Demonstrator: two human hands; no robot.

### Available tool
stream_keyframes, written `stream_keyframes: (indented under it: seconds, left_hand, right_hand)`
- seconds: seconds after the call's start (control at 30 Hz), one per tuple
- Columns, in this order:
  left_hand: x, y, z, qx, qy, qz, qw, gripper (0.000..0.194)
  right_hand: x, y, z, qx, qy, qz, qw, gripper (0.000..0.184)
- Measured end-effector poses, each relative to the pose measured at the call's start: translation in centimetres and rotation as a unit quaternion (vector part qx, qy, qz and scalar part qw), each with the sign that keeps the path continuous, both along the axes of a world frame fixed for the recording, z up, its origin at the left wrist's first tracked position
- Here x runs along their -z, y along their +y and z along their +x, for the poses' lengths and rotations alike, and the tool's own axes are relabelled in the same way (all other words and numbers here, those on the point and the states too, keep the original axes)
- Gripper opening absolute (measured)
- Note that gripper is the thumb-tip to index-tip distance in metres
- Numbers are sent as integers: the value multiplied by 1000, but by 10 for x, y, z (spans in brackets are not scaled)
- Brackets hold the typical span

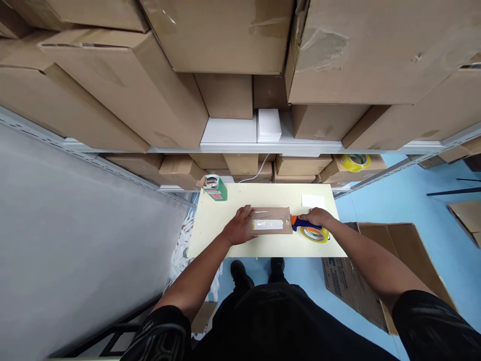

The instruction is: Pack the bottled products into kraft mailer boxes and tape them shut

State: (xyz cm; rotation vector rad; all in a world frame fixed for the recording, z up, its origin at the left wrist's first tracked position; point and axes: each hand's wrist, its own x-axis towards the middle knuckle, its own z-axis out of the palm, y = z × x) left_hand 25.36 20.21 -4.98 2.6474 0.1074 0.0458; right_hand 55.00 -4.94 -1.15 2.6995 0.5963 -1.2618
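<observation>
- Black clothing (278,326) and sleeves fill the bottom of the view, with two bare forearms reaching forward over a pale table (225,245).
- Small brown carton (268,213) lies flat near the middle of the table, a white label (266,224) on its top.
- Left hand (240,226) grasps the carton's left end, fingers at the far corner and thumb along the near edge.
- Right hand (316,217) is curled around a blue tape dispenser (306,223); its orange tip (293,219) is at the carton's right end, whether touching cannot be told.
- Yellow tape roll (323,235) sits in the dispenser.
- Green box (221,191) stands at the table's far left; white paper (313,200) lies at far right.
- Shelves (229,133) of large boxes (233,35) rise beyond.
- Open box (398,240) rests on the blue floor (379,195), right.
</observation>
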Motion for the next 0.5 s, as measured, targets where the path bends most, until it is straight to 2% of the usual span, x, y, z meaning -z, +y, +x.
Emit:
stream_keyframes:
  seconds: [0.17,0.27,0.37,0.5]
  left_hand:
    - [4,-2,-8,-9,-15,-1,1000,109]
    - [-1,1,-14,-8,-24,1,1000,112]
    - [-6,5,-23,-26,-31,1,999,113]
    - [-12,9,-31,-41,-43,-8,998,117]
  right_hand:
    - [21,-2,-16,-4,-45,-33,998,63]
    - [32,-17,-23,22,-11,-16,1000,62]
    - [32,-38,-29,65,-21,22,997,67]
    - [28,-52,-57,98,-106,72,987,62]
